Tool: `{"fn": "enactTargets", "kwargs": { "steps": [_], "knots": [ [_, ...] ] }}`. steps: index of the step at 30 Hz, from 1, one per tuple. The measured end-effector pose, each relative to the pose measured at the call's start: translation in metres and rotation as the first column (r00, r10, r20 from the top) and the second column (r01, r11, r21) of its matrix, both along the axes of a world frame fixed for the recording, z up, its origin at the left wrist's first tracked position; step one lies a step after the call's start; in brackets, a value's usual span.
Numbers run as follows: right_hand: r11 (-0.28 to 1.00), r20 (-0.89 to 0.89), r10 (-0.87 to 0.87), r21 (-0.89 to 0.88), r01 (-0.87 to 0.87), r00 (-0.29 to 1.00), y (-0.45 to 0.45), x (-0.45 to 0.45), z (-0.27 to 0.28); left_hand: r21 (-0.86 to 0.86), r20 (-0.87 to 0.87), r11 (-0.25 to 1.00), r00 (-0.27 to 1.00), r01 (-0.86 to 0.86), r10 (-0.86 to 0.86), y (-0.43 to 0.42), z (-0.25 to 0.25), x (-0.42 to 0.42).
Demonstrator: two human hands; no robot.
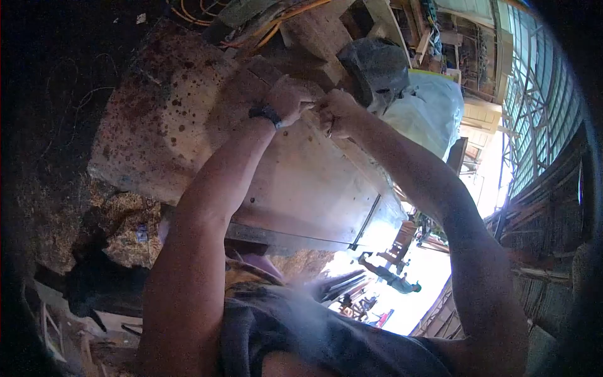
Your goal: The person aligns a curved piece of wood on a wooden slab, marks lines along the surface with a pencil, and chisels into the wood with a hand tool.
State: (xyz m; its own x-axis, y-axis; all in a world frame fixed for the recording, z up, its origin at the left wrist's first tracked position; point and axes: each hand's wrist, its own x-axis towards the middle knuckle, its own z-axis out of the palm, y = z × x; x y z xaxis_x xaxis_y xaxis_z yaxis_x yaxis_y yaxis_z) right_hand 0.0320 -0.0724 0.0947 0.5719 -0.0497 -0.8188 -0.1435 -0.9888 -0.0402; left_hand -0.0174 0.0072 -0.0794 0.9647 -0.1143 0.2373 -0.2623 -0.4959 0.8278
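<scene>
My left hand [287, 102], with a dark band [266, 114] round its wrist, is closed with its fingertips pinched together. Close against it, my right hand [340, 114] is also closed, its fingers curled. Something small and thin seems to pass between the fingertips, too small and dim to name. Both hands are over a worn, pale tabletop [295, 182] with dark spots and stains at its left part. Just beyond my right hand lies a dark grey bundle [380, 66], perhaps cloth or plastic.
A pale plastic-like sheet [433, 107] lies beside the dark bundle. Wooden boards [314, 38] and an orange cable [270, 31] are at the tabletop's far edge. A person [392, 276] is in the bright yard in the distance. Stacked timber [534, 220] stands at the right.
</scene>
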Motion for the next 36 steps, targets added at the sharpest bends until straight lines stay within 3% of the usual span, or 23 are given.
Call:
{"fn": "enactTargets", "kwargs": {
  "steps": [2, 4, 5, 6, 7, 10, 12, 16, 19, 24, 28, 31, 33, 35, 36],
  "knots": [
    [0.948, -0.058, -0.308, 0.07, 0.312, 0.95, 0.004, 0.0, 0.01, 0.043, -0.045, 0.999, 0.999, 0.027, -0.025, 0.001, 0.003, 0.001],
    [0.89, -0.097, -0.443, 0.076, 0.45, 0.891, 0.009, 0.005, 0.02, 0.033, -0.098, 0.998, 0.994, 0.05, -0.046, 0.004, 0.006, 0.003],
    [0.995, -0.068, 0.095, -0.022, -0.097, 0.993, 0.006, 0.01, 0.016, -0.001, -0.134, 0.998, 0.989, 0.062, -0.062, 0.004, 0.006, 0.003],
    [0.782, -0.015, 0.602, -0.195, -0.593, 0.799, 0.006, 0.012, 0.015, -0.039, -0.166, 0.996, 0.983, 0.075, -0.08, 0.002, 0.004, 0.003],
    [0.321, -0.095, 0.925, -0.32, -0.891, 0.367, 0.003, 0.012, 0.017, -0.031, -0.136, 0.998, 0.989, 0.061, -0.065, -0.003, -0.001, 0.003],
    [0.272, -0.094, 0.939, -0.384, -0.882, 0.33, 0.008, -0.003, 0.038, -0.034, -0.046, 0.999, 0.999, 0.01, -0.012, -0.008, -0.01, 0.006],
    [0.185, -0.077, 0.97, -0.384, -0.905, 0.231, -0.002, 0.002, 0.031, -0.068, -0.004, 0.997, 1.0, -0.023, 0.023, -0.009, -0.011, 0.004],
    [0.067, -0.06, 0.994, -0.358, -0.931, 0.095, -0.003, 0.011, 0.028, -0.022, -0.152, 0.997, 0.985, 0.077, -0.079, 0.009, 0.015, -0.002],
    [0.16, -0.019, 0.984, -0.343, -0.926, 0.177, -0.005, 0.016, 0.022, -0.004, -0.16, 0.995, 0.982, 0.098, -0.097, 0.014, 0.02, -0.002],
    [-0.129, -0.11, 0.989, -0.31, -0.942, -0.099, 0.003, 0.018, 0.027, -0.056, -0.067, 0.997, 0.996, 0.047, -0.05, 0.009, 0.013, -0.003],
    [-0.259, -0.185, 0.958, -0.246, -0.934, -0.217, 0.007, 0.016, 0.023, -0.034, -0.051, 0.998, 0.997, 0.05, -0.052, 0.011, 0.013, -0.004],
    [-0.505, -0.046, 0.856, -0.287, -0.814, -0.515, 0.002, 0.018, 0.018, -0.024, -0.11, 0.998, 0.993, 0.05, -0.052, 0.012, 0.018, -0.004],
    [-0.481, -0.049, 0.874, -0.221, -0.848, -0.483, 0.0, 0.019, 0.012, -0.013, -0.078, 0.999, 0.996, 0.037, -0.038, 0.013, 0.017, -0.005],
    [-0.263, -0.113, 0.964, -0.238, -0.935, -0.242, -0.001, 0.018, 0.008, -0.069, -0.052, 0.998, 0.999, 0.007, -0.011, 0.005, 0.008, -0.003],
    [-0.049, -0.167, 0.986, -0.287, -0.957, 0.0, 0.003, 0.013, 0.007, -0.096, -0.041, 0.995, 0.999, -0.012, 0.008, 0.004, 0.005, -0.002]
  ]
}}
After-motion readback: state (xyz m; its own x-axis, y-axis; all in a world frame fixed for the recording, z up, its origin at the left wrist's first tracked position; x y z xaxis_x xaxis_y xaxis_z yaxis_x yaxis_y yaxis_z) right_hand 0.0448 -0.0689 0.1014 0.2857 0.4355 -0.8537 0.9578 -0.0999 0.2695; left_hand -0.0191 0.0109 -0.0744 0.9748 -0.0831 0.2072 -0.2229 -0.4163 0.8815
